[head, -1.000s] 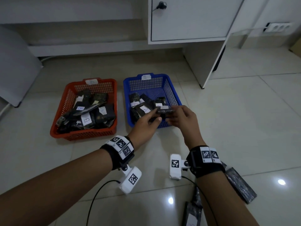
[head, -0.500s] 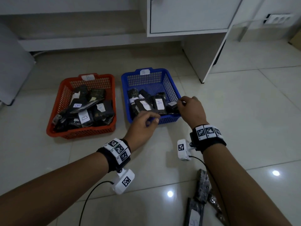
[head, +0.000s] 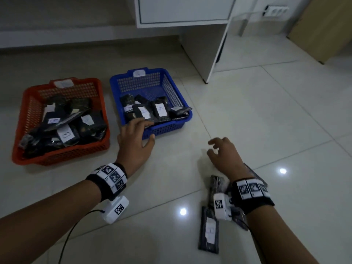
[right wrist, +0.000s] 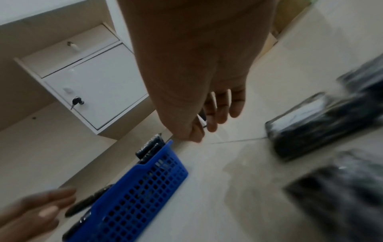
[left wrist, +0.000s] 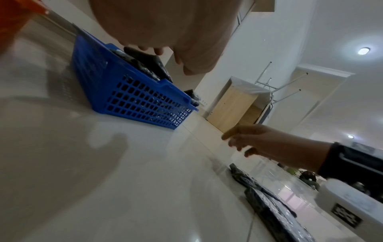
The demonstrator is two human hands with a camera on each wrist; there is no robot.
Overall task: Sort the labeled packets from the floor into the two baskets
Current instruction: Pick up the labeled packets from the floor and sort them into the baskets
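Though hidden under the right wrist in head view, floor packets (right wrist: 323, 129) plain from right wrist camera. Red basket (head: 34, 111): B packets; blue basket (head: 171, 88): A packets. Left hand (head: 134, 141), right hand (head: 223, 155): fingers loose, empty.

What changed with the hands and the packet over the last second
The packet both hands held over the blue basket has been let go and now lies at its near right corner. The right hand has pulled back toward the packets on the floor, empty. The left hand has dropped to the basket's near rim, fingers relaxed. The red basket and its load are unchanged.
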